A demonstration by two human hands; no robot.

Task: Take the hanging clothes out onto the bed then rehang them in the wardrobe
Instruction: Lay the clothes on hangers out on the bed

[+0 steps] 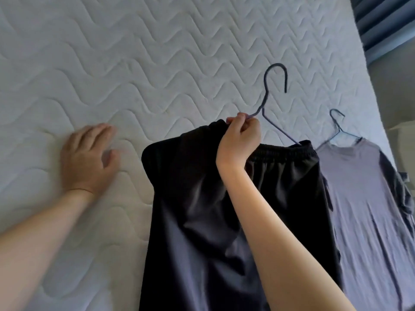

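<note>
1. Nearest to me, the black silky garment with an elastic waistband [202, 198] lay flat on the bed, with its lower end running out of view.
2. The left hand [87, 158] rested palm-down on the white wave-quilted mattress [157, 52], off to the garment's left, fingers loose and holding nothing.
3. The right hand [241, 140] pinched one shoulder of the purple wire hanger [266, 83] right at the waistband, fingers curled round the wire. The hook pointed up the bed.
4. Just right of that, a grey-lilac t-shirt [359, 187] lay on its own dark wire hanger [336, 122], edge against the black garment.
5. In the far corner was some blue striped fabric [381, 19]. Couldn't tell what it was.
</note>
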